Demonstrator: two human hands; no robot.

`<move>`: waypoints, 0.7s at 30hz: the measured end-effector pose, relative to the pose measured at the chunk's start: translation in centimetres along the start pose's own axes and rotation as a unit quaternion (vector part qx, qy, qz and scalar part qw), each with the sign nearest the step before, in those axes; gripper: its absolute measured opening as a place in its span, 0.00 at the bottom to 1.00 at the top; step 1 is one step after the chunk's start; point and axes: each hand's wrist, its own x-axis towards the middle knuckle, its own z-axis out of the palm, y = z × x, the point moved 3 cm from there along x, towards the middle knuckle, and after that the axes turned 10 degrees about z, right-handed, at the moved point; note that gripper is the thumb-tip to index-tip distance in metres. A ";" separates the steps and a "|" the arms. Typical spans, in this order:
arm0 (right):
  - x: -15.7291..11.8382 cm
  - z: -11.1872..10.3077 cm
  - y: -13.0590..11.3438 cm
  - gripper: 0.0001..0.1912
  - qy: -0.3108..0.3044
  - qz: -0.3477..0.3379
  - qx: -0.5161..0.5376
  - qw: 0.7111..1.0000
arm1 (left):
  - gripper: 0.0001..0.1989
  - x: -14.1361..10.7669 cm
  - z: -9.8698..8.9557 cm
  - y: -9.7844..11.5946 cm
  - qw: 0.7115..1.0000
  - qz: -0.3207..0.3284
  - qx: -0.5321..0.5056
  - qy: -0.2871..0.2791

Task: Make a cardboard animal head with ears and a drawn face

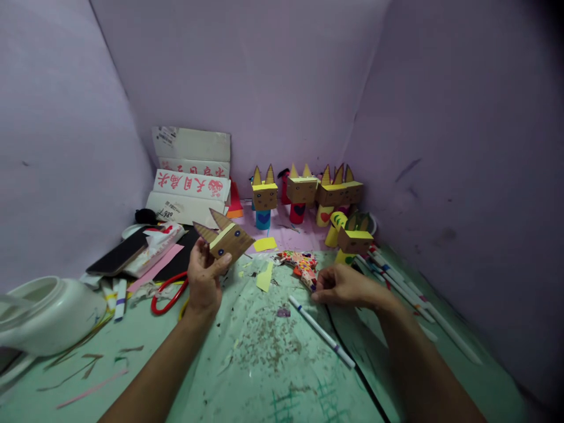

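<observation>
My left hand (207, 280) is closed on a brown cardboard animal head (232, 243) with two pointed ears, drawn eyes and a yellow strip along its top edge. The head is raised above the table. At the right, my right hand (337, 286) pinches the lower end of a flower-patterned glue gun (302, 264), which lies on the table. A black cord (368, 385) runs from near those fingers toward the front edge. Just below the hand rests a white marker (321, 332). Yellow paper scraps (264, 277) lie between the hands.
Several finished cardboard figures (263, 202) stand along the back. Several markers (403, 285) lie at the right. On the left are red-handled scissors (167, 296), a tissue pack (156, 249) and a white pot (66, 311). A folded white carton (189, 182) leans at the back left.
</observation>
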 end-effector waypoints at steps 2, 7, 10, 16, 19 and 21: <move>-0.2 -0.2 0.4 0.07 -0.016 0.007 -0.035 0.999 | 0.29 0.0 0.1 0.0 1.000 -0.005 -0.001 0.001; 0.4 -1.3 0.8 0.11 0.050 -0.014 -0.100 0.994 | 0.29 0.0 0.4 0.1 1.000 -0.015 -0.001 0.003; 0.4 -0.8 -0.2 0.08 0.115 -0.065 -0.143 0.981 | 0.30 -0.1 0.4 0.1 1.000 -0.020 0.001 0.004; 0.1 3.7 -2.3 0.05 0.135 -0.179 -0.246 0.943 | 0.33 -0.3 0.7 -0.1 0.999 -0.033 0.008 0.004; 0.3 4.5 -2.4 0.06 0.159 -0.201 -0.243 0.936 | 0.33 -0.3 0.8 0.0 0.999 -0.036 0.010 0.005; 0.3 4.1 -2.3 0.06 0.192 -0.215 -0.207 0.935 | 0.33 -0.2 0.7 0.1 0.999 -0.033 0.008 0.006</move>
